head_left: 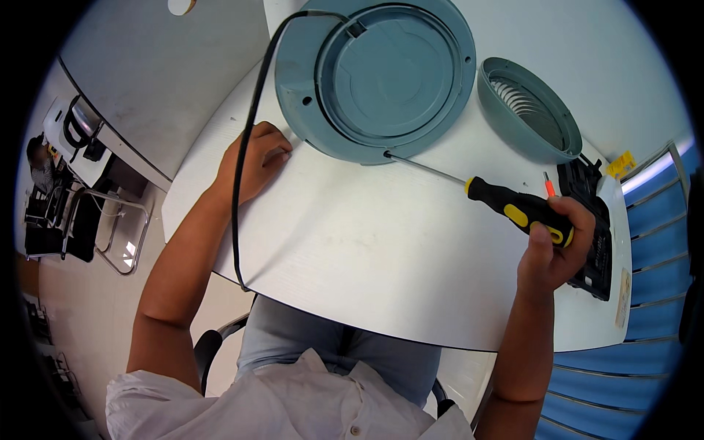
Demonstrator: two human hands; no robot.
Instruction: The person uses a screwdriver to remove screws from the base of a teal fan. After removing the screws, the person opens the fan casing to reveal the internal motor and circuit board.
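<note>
My right hand (555,246) is wrapped round the black and yellow handle of a screwdriver (513,205). Its shaft points left, and the tip meets a hole in the rim of a round teal appliance base (396,81), whose underside faces up. From the base a black cable (253,110) loops down to the table's near edge, passing in front of my left wrist. On the table beside the base rests my left hand (257,161), fingers curled in, nothing visible in them. Right of the base lies a teal domed cover (532,110) with a slatted grille inside.
The white table (352,235) has a curved near edge at my lap. A black tool case (590,220) and a small orange piece with a metal tip (549,185) are at the right. Beyond stand blue panels with metal bars (656,257). A metal-framed chair (121,227) is far left.
</note>
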